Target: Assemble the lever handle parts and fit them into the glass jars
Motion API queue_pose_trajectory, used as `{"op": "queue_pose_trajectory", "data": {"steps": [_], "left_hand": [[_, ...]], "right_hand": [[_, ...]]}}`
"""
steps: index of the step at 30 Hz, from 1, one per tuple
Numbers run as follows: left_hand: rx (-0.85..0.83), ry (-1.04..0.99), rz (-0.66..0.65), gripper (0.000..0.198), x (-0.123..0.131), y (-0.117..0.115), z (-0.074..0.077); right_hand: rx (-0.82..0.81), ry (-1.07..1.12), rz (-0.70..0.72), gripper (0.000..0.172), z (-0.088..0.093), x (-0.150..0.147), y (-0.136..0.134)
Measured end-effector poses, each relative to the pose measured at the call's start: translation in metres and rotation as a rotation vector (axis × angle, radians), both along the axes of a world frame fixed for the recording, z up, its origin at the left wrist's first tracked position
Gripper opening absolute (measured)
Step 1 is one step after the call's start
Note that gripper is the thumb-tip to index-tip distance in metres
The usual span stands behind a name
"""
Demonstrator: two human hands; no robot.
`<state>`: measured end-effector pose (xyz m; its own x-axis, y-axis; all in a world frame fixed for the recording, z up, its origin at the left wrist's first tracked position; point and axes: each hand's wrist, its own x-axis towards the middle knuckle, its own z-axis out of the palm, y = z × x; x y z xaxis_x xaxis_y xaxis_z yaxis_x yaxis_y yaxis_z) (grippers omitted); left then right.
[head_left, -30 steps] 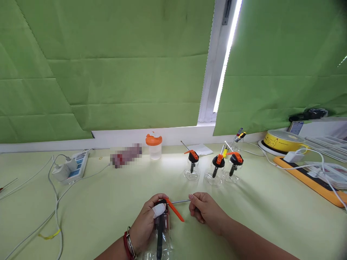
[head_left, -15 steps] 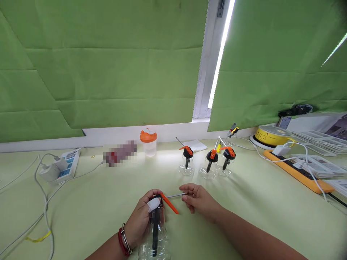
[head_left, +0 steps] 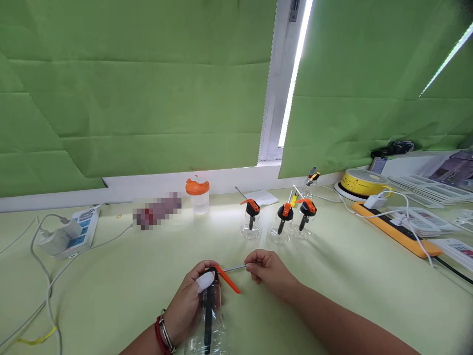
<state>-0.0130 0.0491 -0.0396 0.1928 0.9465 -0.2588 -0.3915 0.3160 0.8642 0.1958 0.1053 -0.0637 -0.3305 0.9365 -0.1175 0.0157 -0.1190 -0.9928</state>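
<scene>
My left hand (head_left: 190,301) wraps round the neck of a clear bottle (head_left: 209,325) lying near the table's front edge; a white bandage covers one finger. The bottle has a black pump head with an orange lever (head_left: 228,280) and a thin metal spout (head_left: 234,268) pointing right. My right hand (head_left: 269,270) pinches the tip of that spout. Three more small clear oil cans with black and orange heads (head_left: 251,221) (head_left: 281,224) (head_left: 305,219) stand further back on the table.
A clear jar with an orange lid (head_left: 197,195) stands by the wall. At left lie a power strip (head_left: 76,231) and white cables. At right are a yellow round tin (head_left: 362,182), an orange tray (head_left: 397,230), a charger and papers. Green blinds hang behind.
The view has shifted, so everything sits a little further left and lower in the frame. Both hands keep their grip on the bottle and its spout.
</scene>
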Motion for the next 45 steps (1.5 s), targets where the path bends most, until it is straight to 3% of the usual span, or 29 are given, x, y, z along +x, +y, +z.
{"op": "queue_pose_trajectory", "data": {"steps": [3, 6, 10, 13, 17, 23, 28, 30, 32, 34, 37, 41, 45], "left_hand": [[-0.014, 0.0, 0.026, 0.025, 0.0, 0.0, 0.003], [-0.016, 0.001, 0.122, 0.027, 0.0, 0.002, 0.006], [0.024, -0.041, 0.289, 0.036, -0.003, 0.005, 0.009], [0.047, -0.073, 0.346, 0.04, -0.007, 0.005, 0.007], [0.038, -0.077, 0.357, 0.042, -0.014, 0.005, 0.004], [0.049, 0.06, 0.373, 0.042, -0.028, 0.004, 0.002], [0.081, 0.131, 0.381, 0.038, -0.029, 0.005, 0.004], [0.079, 0.126, 0.36, 0.034, -0.027, 0.004, 0.007], [0.093, 0.115, 0.334, 0.031, -0.024, 0.001, 0.01], [0.122, 0.114, 0.315, 0.029, -0.019, -0.004, 0.013], [0.155, 0.128, 0.285, 0.025, -0.009, -0.014, 0.018], [0.176, 0.149, 0.176, 0.024, 0.001, -0.027, 0.019], [0.225, 0.403, 0.128, 0.023, 0.003, -0.032, 0.016]], "right_hand": [[0.217, -0.077, -0.046, 0.01, -0.001, 0.005, 0.002], [0.274, -0.267, -0.076, 0.011, 0.0, 0.012, 0.006], [0.446, -0.65, 0.065, 0.011, 0.007, 0.008, 0.01], [0.53, -0.813, 0.175, 0.012, 0.016, -0.007, 0.014], [0.503, -0.842, 0.199, 0.004, 0.02, -0.023, 0.019], [0.42, -0.641, 0.188, 0.013, 0.008, -0.011, 0.019], [0.379, -0.569, 0.088, 0.018, 0.003, -0.011, 0.016], [0.337, -0.509, 0.043, 0.018, 0.007, -0.014, 0.008], [0.217, -0.402, 0.058, 0.035, 0.015, -0.015, -0.006], [-0.026, -0.225, 0.154, 0.051, 0.024, -0.012, -0.025], [-0.371, 0.078, 0.25, 0.051, 0.038, -0.004, -0.052], [-0.524, 0.257, 0.216, 0.044, 0.044, 0.0, -0.075], [-0.535, 0.23, 0.195, 0.05, 0.036, -0.004, -0.085]]}}
